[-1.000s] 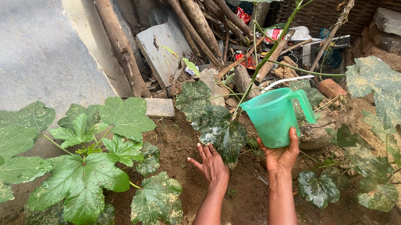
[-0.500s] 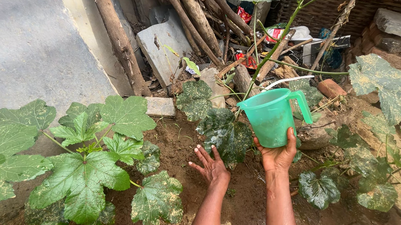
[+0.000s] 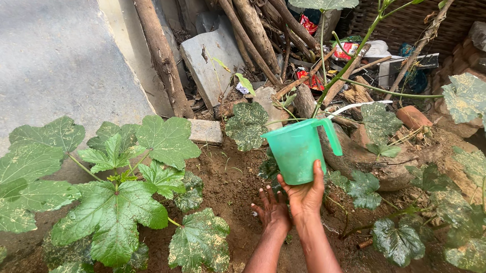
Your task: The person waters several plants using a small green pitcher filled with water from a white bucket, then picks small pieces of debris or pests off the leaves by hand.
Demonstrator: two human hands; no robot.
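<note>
Right hand (image 3: 307,198): fingers closed around the base of the green jug (image 3: 297,150), held above the soil (image 3: 232,183).
Left hand (image 3: 272,210): fingers spread open, empty, under the jug.
Risk: the base grip looks weak; the jug may slip onto the leafy plant (image 3: 123,184).

Bare soil (image 3: 232,183) lies open between leafy plant (image 3: 122,196) and stone (image 3: 367,161).

One green plastic jug (image 3: 297,150). Two hands in view: right hand (image 3: 307,195), left hand (image 3: 272,211). One grey stone slab (image 3: 211,67) among the debris. One small concrete block (image 3: 205,131). Several wooden poles (image 3: 156,36), exact number unclear. Many spotted leaves (image 3: 110,213), uncounted.
</note>
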